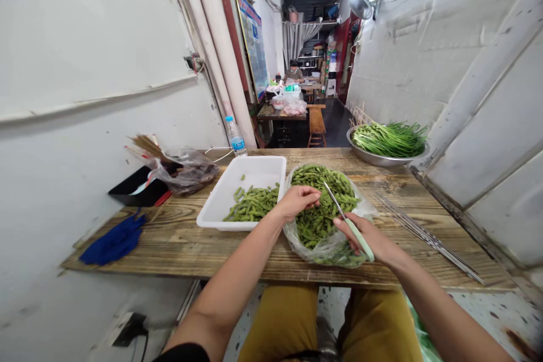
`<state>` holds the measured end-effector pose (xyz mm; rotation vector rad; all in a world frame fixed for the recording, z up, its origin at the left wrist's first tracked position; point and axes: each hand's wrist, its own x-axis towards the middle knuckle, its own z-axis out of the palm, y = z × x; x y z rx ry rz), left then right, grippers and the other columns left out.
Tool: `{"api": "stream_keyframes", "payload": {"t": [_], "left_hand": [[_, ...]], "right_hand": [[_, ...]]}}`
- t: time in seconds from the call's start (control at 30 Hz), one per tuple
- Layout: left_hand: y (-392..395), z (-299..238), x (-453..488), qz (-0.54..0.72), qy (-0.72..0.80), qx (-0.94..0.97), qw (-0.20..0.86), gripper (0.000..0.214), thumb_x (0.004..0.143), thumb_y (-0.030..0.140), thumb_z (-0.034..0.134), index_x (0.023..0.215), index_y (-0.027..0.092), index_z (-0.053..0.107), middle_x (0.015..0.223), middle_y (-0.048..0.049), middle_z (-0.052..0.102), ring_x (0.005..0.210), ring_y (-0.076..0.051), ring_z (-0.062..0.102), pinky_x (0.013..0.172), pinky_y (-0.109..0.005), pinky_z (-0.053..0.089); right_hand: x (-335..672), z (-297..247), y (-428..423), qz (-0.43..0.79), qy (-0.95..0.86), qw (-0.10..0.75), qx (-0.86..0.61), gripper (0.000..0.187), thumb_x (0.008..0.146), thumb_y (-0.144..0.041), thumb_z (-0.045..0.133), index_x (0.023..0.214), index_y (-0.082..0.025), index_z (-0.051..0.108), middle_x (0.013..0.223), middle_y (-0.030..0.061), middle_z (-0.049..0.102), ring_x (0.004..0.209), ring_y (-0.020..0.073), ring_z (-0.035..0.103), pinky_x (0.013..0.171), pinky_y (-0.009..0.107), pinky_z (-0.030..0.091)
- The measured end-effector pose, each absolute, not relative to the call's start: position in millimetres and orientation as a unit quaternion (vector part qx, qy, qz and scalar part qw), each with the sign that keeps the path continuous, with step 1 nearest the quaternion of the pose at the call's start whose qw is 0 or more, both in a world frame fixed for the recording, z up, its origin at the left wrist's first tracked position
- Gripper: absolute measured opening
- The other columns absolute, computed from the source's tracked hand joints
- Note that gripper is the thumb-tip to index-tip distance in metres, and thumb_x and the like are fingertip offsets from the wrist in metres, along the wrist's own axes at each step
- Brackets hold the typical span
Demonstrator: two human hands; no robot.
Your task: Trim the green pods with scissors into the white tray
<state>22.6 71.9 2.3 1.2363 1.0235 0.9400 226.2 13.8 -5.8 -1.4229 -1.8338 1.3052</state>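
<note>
A clear plastic bag (pixel 335 249) full of green pods (pixel 322 181) lies open on the wooden table (pixel 178 237). My left hand (pixel 297 201) reaches into the pile with its fingers pinched together on the pods. My right hand (pixel 367 237) rests on the bag's near edge and grips scissors (pixel 345 218) with pale green handles, blades pointing up and away over the pods. To the left a white rectangular tray (pixel 220 203) holds a smaller heap of cut pods (pixel 253 203).
A metal bowl (pixel 382 159) of long green stalks stands at the back right. Metal skewers (pixel 424 233) lie along the right side. A water bottle (pixel 236 137), a bagged black tray (pixel 139 186) and a blue cloth (pixel 114 240) sit on the left. A person sits at a far table.
</note>
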Motion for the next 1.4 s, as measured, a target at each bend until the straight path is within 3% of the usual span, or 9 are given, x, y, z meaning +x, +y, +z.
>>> {"api": "stream_keyframes", "payload": {"t": [0.27, 0.5, 0.6, 0.8, 0.93, 1.1, 1.4], "left_hand": [[66.1, 4.2, 30.8, 0.416, 0.457, 0.512, 0.596, 0.016, 0.069, 0.025, 0.07, 0.076, 0.012, 0.066, 0.056, 0.0029, 0.056, 0.047, -0.006, 0.043, 0.051, -0.021, 0.033], [66.9, -1.4, 34.5, 0.511, 0.45, 0.371, 0.631, 0.029, 0.057, 0.024, 0.079, 0.073, 0.012, 0.058, 0.055, 0.0065, 0.05, 0.043, -0.003, 0.041, 0.045, -0.019, 0.029], [66.1, -3.9, 36.8, 0.541, 0.433, 0.341, 0.635, 0.032, 0.056, 0.025, 0.081, 0.074, 0.011, 0.058, 0.057, 0.0064, 0.051, 0.044, -0.002, 0.041, 0.047, -0.018, 0.033], [58.1, -7.1, 42.8, 0.543, 0.388, 0.393, 0.633, 0.036, 0.065, 0.04, 0.074, 0.079, 0.015, 0.053, 0.075, -0.0011, 0.063, 0.061, -0.009, 0.058, 0.054, -0.02, 0.045], [56.1, -12.5, 39.9, 0.508, 0.412, 0.518, 0.552, 0.032, 0.075, 0.04, 0.064, 0.093, 0.014, 0.058, 0.067, 0.0004, 0.061, 0.05, -0.008, 0.053, 0.048, -0.02, 0.039], [53.1, -18.4, 35.3, 0.488, 0.43, 0.611, 0.451, 0.035, 0.081, 0.03, 0.055, 0.114, 0.016, 0.058, 0.066, 0.0021, 0.059, 0.053, -0.008, 0.048, 0.053, -0.02, 0.04], [47.7, -20.1, 38.3, 0.502, 0.467, 0.531, 0.498, 0.024, 0.069, 0.036, 0.067, 0.073, 0.013, 0.061, 0.061, 0.0001, 0.062, 0.048, -0.007, 0.044, 0.048, -0.019, 0.033]], "right_hand": [[221.9, -9.1, 16.4, 0.483, -0.665, 0.255, -0.51, 0.038, 0.081, -0.059, 0.05, 0.073, -0.022, 0.045, 0.048, -0.0071, 0.041, 0.034, 0.0096, 0.04, 0.032, 0.021, 0.035], [219.5, -17.8, 14.5, 0.509, -0.627, 0.269, -0.526, 0.038, 0.08, -0.059, 0.052, 0.073, -0.022, 0.044, 0.043, -0.0087, 0.038, 0.031, 0.0091, 0.037, 0.028, 0.02, 0.033], [220.8, -18.0, 14.1, 0.523, -0.622, 0.269, -0.517, 0.038, 0.08, -0.059, 0.051, 0.074, -0.022, 0.043, 0.045, -0.0087, 0.039, 0.032, 0.0088, 0.036, 0.029, 0.02, 0.033], [224.8, -4.1, 8.3, 0.507, -0.666, 0.259, -0.483, 0.035, 0.084, -0.056, 0.048, 0.085, -0.021, 0.046, 0.054, -0.0074, 0.04, 0.043, 0.01, 0.042, 0.041, 0.022, 0.038], [225.7, 8.1, 5.1, 0.441, -0.709, 0.254, -0.487, 0.034, 0.086, -0.055, 0.045, 0.088, -0.021, 0.047, 0.058, -0.0055, 0.043, 0.051, 0.0112, 0.044, 0.049, 0.024, 0.038], [225.5, 11.2, 4.1, 0.372, -0.746, 0.208, -0.511, 0.036, 0.085, -0.055, 0.046, 0.082, -0.02, 0.049, 0.065, -0.0022, 0.049, 0.059, 0.013, 0.045, 0.054, 0.024, 0.035], [225.0, 3.7, 10.0, 0.349, -0.76, 0.198, -0.512, 0.039, 0.084, -0.058, 0.047, 0.084, -0.019, 0.054, 0.07, -0.0007, 0.054, 0.065, 0.015, 0.048, 0.06, 0.025, 0.036]]}}
